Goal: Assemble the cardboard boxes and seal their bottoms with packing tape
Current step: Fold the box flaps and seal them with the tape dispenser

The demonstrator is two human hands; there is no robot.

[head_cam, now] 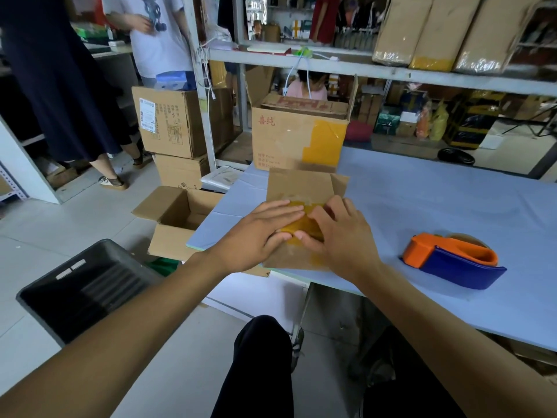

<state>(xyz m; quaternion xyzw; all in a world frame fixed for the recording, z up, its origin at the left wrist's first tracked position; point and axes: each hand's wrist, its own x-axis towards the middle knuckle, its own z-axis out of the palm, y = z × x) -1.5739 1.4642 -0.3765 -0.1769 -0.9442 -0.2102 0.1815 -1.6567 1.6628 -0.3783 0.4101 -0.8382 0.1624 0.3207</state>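
A small cardboard box [301, 188] lies bottom up near the left end of the pale blue table [437, 206]. A strip of yellow packing tape [300, 226] runs across its closed flaps. My left hand [259, 233] lies flat on the tape, fingers straight. My right hand [340, 233] presses on the tape beside it, fingers slightly bent over the strip. An orange and blue tape dispenser [452, 259] rests on the table to the right of my hands, apart from both.
A bigger open carton [289, 140] with yellow tape stands behind the small box. An open box [177, 218] and a dark plastic crate [81, 291] sit on the floor at left. Stacked cartons [171, 125], shelving and two standing people are beyond.
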